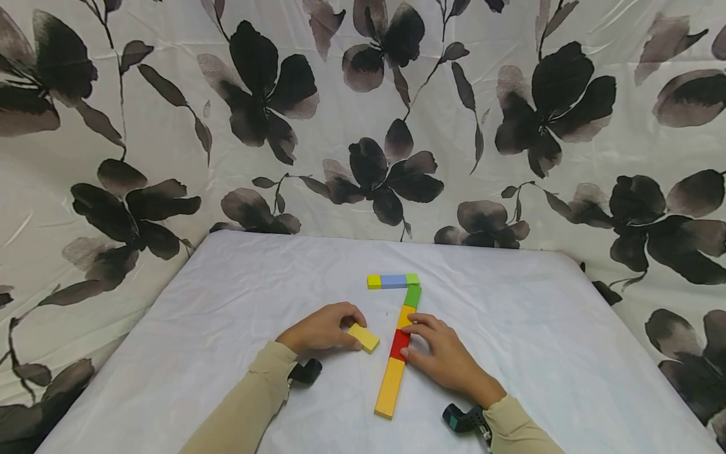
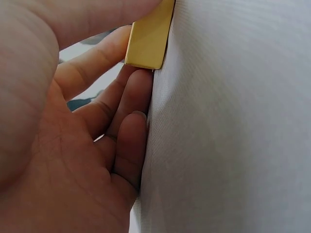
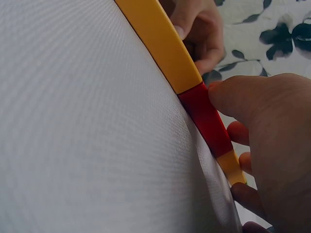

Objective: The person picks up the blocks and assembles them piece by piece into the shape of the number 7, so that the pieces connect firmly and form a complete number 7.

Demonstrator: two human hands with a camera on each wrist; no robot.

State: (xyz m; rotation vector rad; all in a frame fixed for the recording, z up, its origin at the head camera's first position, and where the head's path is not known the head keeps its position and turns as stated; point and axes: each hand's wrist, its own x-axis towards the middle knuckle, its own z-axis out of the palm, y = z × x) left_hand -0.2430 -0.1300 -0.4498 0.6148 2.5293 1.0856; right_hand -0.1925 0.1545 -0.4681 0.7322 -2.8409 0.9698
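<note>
My left hand [image 1: 324,328] pinches a yellow block [image 1: 363,338] between thumb and fingers, just left of a row of coloured blocks. In the left wrist view that block [image 2: 149,41] is close to the white cloth. At the row's right side, my right hand [image 1: 450,360] touches a red block [image 1: 399,344] with the thumb, its other fingers along the red block and the orange block [image 1: 404,314] beyond it. A longer orange block [image 1: 389,388] forms the near end of the row. Farther up lies a green block [image 1: 413,296].
At the row's far end, a light green block [image 1: 412,278], a blue block [image 1: 393,282] and a yellow block [image 1: 374,282] extend leftward. White cloth [image 1: 510,315] covers the table. Behind it hangs a flower-patterned sheet [image 1: 317,208]. Each wrist wears a black device.
</note>
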